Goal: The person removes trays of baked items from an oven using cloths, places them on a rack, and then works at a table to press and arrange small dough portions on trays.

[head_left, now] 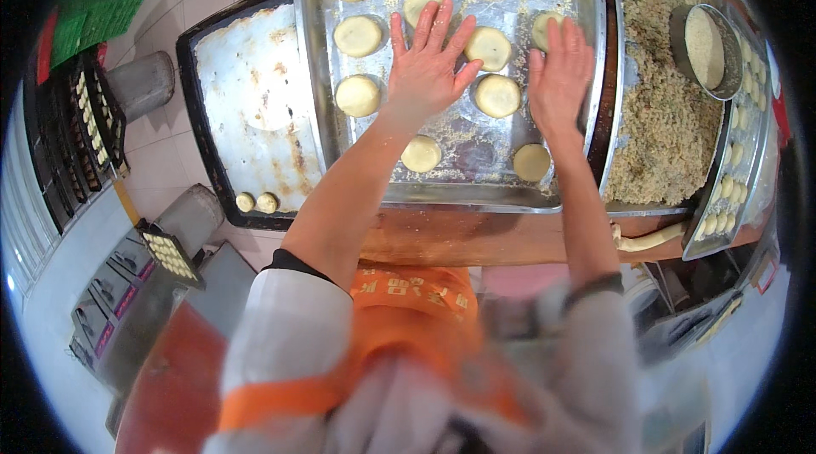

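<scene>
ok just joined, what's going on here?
The person's left hand is spread over a metal tray of flat, round dough pieces; the right hand is over the same tray's right side. Each hand partly covers a piece; pressure can't be judged. To the left, a dark-rimmed tray holds two small dough balls; to the right lies a heap of crumbly mixture.

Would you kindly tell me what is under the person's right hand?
The right hand covers part of a pale dough round on the metal tray; the round's left side shows. Whatever else lies beneath is hidden.
</scene>
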Tool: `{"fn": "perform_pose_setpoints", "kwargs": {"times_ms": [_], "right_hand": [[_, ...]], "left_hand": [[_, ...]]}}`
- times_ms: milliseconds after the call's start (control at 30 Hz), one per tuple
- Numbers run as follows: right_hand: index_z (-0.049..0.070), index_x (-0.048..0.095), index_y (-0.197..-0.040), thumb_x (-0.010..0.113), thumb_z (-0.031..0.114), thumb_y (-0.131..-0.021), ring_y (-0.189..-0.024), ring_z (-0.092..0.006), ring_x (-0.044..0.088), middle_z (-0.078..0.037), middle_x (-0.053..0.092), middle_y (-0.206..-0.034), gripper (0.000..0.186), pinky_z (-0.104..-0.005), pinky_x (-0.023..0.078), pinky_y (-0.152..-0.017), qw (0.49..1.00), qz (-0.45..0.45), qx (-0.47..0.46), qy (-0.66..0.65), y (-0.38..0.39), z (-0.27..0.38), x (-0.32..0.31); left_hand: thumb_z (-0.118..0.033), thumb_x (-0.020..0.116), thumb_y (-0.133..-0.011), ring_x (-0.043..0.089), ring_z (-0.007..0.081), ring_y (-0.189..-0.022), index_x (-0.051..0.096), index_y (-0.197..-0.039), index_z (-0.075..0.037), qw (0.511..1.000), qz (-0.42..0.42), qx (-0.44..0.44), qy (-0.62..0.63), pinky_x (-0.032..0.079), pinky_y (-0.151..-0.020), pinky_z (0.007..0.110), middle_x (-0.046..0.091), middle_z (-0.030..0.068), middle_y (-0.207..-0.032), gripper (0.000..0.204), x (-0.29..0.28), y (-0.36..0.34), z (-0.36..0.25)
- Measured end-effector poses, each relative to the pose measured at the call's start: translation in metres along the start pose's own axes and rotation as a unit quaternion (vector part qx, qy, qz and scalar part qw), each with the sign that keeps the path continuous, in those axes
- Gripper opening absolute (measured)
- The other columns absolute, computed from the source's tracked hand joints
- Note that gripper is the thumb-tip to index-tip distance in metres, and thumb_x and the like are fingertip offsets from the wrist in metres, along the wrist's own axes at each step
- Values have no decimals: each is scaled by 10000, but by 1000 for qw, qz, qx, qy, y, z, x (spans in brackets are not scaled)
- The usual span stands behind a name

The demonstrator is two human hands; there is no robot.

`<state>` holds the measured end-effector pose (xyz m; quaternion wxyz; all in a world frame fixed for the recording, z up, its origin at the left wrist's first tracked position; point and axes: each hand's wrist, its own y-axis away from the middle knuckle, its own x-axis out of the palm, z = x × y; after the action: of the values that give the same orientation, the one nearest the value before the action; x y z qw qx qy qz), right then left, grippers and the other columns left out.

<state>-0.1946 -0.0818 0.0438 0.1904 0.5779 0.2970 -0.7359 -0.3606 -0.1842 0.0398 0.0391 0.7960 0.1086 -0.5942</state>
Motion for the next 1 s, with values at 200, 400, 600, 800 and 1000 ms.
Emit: {"fn": "perform_pose_setpoints", "kwargs": {"times_ms": [200, 400, 600, 800, 1000], "right_hand": [[87, 303, -1355, 454, 335, -895, -1289, -282, 273, -105, 318, -1392, 544, -429, 190, -1060, 1000, 4, 2, -5, -8, 9, 15], [87, 268, -1370, 429, 378, -904, -1296, -277, 262, -117, 308, -1395, 573, -428, 189, -1064, 1000, -2, 10, -17, -6, 5, 16], [47, 297, -1334, 462, 324, -900, -1264, -287, 305, -132, 350, -1357, 540, -428, 227, -1045, 997, -19, 5, -69, -5, 2, 19], [36, 322, -1316, 468, 328, -900, -1254, -295, 315, -144, 361, -1345, 528, -425, 236, -1041, 998, -25, 7, -59, -4, -3, 22], [-5, 336, -1284, 522, 240, -882, -1221, -343, 341, -198, 377, -1309, 506, -412, 277, -1010, 967, -59, 32, -247, 4, -6, -1]], "left_hand": [[-342, 590, -769, 301, 317, -1249, 438, -1257, -135, 997, -44, -5, 63, 216, -1001, 532, 335, 161, -1346, 551, -3, 5, 14], [-264, 680, -691, 425, 337, -1089, 497, -1166, -77, 991, 119, -53, 44, 366, -899, 455, 467, 170, -1166, 542, -29, 49, 10], [-224, 713, -645, 448, 358, -1024, 501, -1153, -57, 983, 86, -52, 153, 376, -886, 442, 464, 176, -1132, 575, -57, 80, 9], [-226, 695, -659, 436, 360, -1081, 496, -1173, -49, 986, 114, -21, 117, 347, -926, 450, 459, 176, -1170, 579, -57, 125, -20], [-298, 609, -754, 343, 318, -1232, 425, -1264, -60, 996, 72, 8, 46, 267, -1005, 474, 340, 155, -1357, 592, -29, 100, -31]]}}
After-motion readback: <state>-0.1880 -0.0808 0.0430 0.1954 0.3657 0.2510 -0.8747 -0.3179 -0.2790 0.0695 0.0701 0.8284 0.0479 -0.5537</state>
